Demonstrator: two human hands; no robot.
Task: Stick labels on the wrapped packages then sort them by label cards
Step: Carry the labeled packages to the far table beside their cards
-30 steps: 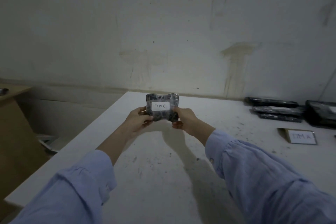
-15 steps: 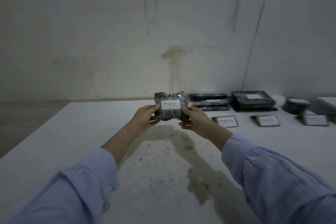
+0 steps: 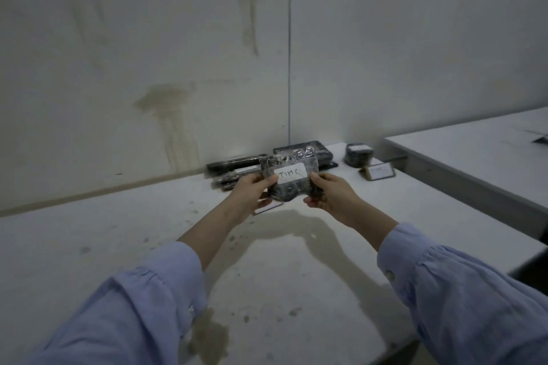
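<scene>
Stained table (image 3: 118,246): wrapped packages (image 3: 359,154), label card (image 3: 380,172)

Package (image 3: 289,181): glossy crinkled plastic wrap, matt paper label (image 3: 290,173); table (image 3: 118,246): matt, stained.

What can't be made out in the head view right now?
Head view:
Right label card: writing too blurred.
Another card: mostly hidden behind the left hand and held package.
Rear tray package: partly covered by the held package.
Dark object at far right: cut off by the frame edge.

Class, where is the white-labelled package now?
Head view, centre: package held above the table between left hand and right hand, in front of the dark stacked packages.
</scene>
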